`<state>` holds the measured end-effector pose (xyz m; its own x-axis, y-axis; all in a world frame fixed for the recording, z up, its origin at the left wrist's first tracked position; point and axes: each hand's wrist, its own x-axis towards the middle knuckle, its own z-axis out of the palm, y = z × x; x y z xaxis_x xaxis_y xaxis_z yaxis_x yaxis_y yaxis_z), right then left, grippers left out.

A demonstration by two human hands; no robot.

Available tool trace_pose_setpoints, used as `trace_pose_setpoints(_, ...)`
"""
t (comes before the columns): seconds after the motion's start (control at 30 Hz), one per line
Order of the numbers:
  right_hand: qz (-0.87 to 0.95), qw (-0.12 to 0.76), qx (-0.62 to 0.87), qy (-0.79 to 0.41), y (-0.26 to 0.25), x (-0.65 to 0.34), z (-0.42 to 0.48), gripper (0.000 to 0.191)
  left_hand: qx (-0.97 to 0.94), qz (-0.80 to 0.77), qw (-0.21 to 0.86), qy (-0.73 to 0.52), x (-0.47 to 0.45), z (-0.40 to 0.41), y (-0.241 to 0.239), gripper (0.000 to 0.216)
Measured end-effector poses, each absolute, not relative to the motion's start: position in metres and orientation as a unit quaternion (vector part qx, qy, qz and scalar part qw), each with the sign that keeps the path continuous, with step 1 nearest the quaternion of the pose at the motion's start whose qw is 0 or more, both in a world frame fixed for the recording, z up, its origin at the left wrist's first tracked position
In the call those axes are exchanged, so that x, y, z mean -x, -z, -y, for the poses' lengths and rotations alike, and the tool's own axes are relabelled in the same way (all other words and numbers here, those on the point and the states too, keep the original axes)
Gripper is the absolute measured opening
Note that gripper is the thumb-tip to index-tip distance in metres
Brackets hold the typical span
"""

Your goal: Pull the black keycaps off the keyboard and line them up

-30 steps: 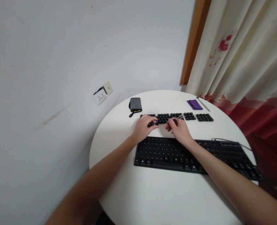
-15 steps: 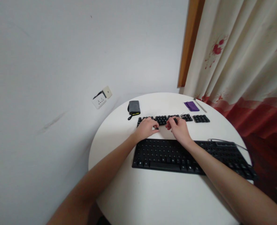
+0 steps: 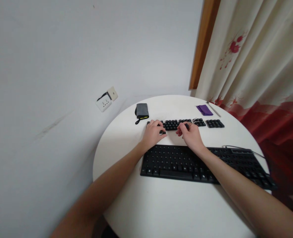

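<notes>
A black keyboard (image 3: 172, 162) lies on the round white table, many of its positions showing small studs instead of keycaps. Behind it runs a row of loose black keycaps (image 3: 170, 125) in groups. My left hand (image 3: 150, 135) rests at the left end of that row, its thumb and forefinger closed around a black keycap (image 3: 162, 132). To its right, my right hand (image 3: 191, 135) is held above the gap between the row and the keyboard. Its fingers are curled on a small black object (image 3: 187, 126), mostly hidden, so its kind does not show.
A grey folded cloth (image 3: 142, 110) with a black loop lies at the back left. At the back right are a purple cloth (image 3: 204, 110) and a thin light-coloured stick (image 3: 214, 110). A keyboard cable (image 3: 243, 148) runs toward the right edge. Wall and curtain (image 3: 235, 72) border the table.
The view has shifted slightly. My left hand has shifted a little, and the keycap by its thumb sits slightly farther left. My right hand keeps nearly the same pose with the black object.
</notes>
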<state>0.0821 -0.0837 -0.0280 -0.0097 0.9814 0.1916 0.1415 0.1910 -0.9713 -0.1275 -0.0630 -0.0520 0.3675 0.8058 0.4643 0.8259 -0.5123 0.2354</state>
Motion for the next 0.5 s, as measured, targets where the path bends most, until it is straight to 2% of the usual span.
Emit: trace_pose_setpoints(0.5,0.592,0.498,0.479,-0.416,0.0287,-0.0815,0.0843,0.032,0.812,0.523,0.019,0.261,0.1272,0.0659,0.0518,0.017)
